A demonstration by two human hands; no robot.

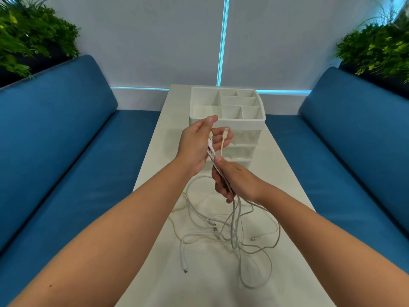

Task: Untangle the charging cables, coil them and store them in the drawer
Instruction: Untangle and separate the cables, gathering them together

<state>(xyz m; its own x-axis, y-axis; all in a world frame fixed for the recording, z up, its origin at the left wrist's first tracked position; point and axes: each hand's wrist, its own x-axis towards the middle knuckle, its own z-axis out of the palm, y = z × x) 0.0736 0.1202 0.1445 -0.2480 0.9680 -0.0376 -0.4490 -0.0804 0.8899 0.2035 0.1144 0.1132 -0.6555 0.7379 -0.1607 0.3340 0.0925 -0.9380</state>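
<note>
A tangle of white and cream charging cables (230, 231) lies on the white table (285, 178), and several strands rise from it into my hands. My right hand (238, 180) is shut around the bundle above the table. My left hand (199, 142) sits just above it, palm up, fingers apart, with a few plug ends resting across its fingers. Behind the hands stands a white organiser (228, 107) with open top compartments and clear drawers (241, 149) below; the hands partly hide the drawers.
Blue cushioned benches (66, 151) run along both sides of the narrow table. Green plants (33, 38) stand behind each bench back. Loose plug ends (185, 270) lie on the table near me. A white wall closes the far end.
</note>
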